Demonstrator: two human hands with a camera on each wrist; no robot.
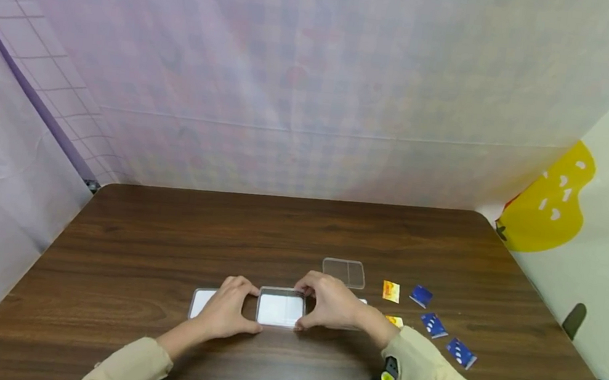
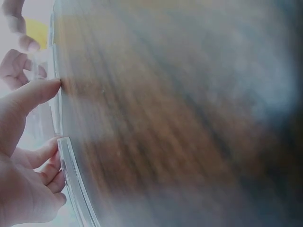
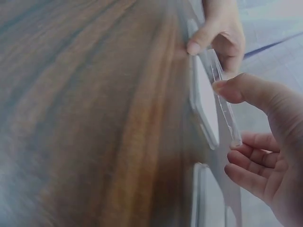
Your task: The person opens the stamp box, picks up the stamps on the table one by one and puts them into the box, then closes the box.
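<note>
A shallow clear plastic box (image 1: 280,311) with a white inside lies on the table between the hands. My left hand (image 1: 227,309) holds it at its left side, thumb at the near corner and index finger toward the far one. My right hand (image 1: 332,301) pinches a thin clear lid (image 3: 228,111) by its right end, thumb on the near edge and fingers on the far edge. In the right wrist view the lid stands slightly over the box, tilted and apart from it at the right end.
Similar white-filled boxes lie on both sides: a left box (image 1: 200,300), partly under the left hand, and a right box (image 3: 208,198), mostly hidden by the right hand. Another clear lid (image 1: 343,273) lies behind. Farther right are yellow cards (image 1: 391,291) and several blue cards (image 1: 433,325).
</note>
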